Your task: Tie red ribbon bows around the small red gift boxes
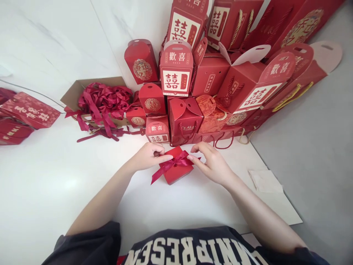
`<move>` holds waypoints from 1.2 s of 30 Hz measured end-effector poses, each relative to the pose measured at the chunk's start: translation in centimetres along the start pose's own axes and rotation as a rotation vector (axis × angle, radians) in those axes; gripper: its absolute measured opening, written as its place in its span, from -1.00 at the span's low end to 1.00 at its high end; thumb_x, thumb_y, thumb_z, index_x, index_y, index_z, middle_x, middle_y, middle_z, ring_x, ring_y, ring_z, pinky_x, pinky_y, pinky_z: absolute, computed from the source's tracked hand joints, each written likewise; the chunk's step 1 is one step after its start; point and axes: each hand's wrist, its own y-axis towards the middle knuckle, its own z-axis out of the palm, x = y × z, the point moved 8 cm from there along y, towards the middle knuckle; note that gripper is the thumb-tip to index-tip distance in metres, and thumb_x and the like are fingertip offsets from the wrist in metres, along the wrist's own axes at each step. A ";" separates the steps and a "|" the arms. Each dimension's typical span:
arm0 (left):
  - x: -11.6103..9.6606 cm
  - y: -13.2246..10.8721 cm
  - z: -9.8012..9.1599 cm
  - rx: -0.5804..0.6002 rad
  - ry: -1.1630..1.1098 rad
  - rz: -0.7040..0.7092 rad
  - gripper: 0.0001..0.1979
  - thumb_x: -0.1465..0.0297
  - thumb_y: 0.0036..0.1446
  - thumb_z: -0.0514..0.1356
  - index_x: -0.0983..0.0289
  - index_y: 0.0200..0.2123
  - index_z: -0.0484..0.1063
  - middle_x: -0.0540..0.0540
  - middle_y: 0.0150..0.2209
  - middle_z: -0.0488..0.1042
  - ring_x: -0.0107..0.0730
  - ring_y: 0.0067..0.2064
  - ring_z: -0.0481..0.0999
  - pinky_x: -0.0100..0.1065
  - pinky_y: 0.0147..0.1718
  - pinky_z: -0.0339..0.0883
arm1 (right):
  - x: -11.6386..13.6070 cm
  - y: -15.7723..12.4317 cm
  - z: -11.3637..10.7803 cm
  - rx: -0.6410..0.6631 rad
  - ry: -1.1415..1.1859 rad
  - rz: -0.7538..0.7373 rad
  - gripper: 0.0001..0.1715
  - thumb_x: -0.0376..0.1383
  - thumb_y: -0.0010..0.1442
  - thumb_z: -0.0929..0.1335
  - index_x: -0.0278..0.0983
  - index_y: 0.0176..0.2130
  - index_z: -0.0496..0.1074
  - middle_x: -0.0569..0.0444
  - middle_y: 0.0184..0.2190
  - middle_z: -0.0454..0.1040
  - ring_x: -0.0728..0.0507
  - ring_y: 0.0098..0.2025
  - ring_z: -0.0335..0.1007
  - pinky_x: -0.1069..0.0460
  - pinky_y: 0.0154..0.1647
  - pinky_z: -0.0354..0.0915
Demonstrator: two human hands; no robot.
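Observation:
A small red gift box (pixel 179 176) sits on the white table in front of me, slightly turned. Across its top lies a crimson satin ribbon bow (pixel 174 162), with one tail hanging past the box's left side. My left hand (pixel 149 157) is at the left of the box, fingers curled and thumb laid on the bow's left part. On the other side, my right hand (pixel 212 163) has its thumb tip at the bow's right loop. A gap shows between that thumb and the bent index finger above it.
Behind the box stands a stack of red gift boxes (pixel 176 79) and bags with rope handles. A cardboard box (pixel 72 96) holds tangled crimson ribbons (pixel 106 101), some spilling out. Red printed bags (pixel 31 110) lie far left; a white tissue (pixel 265 180) lies right.

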 end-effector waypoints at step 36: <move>1.3 0.6 0.7 0.197 -0.276 0.087 -0.66 0.22 0.19 0.17 0.33 -0.53 0.36 -0.03 -0.49 0.29 -0.50 -0.43 0.24 -0.42 -0.38 0.16 | 1.6 2.3 4.7 0.172 0.222 -0.078 -0.92 -0.25 0.18 0.40 -0.21 -0.33 0.44 -0.04 0.15 0.30 -0.22 0.22 0.18 -0.20 0.21 0.14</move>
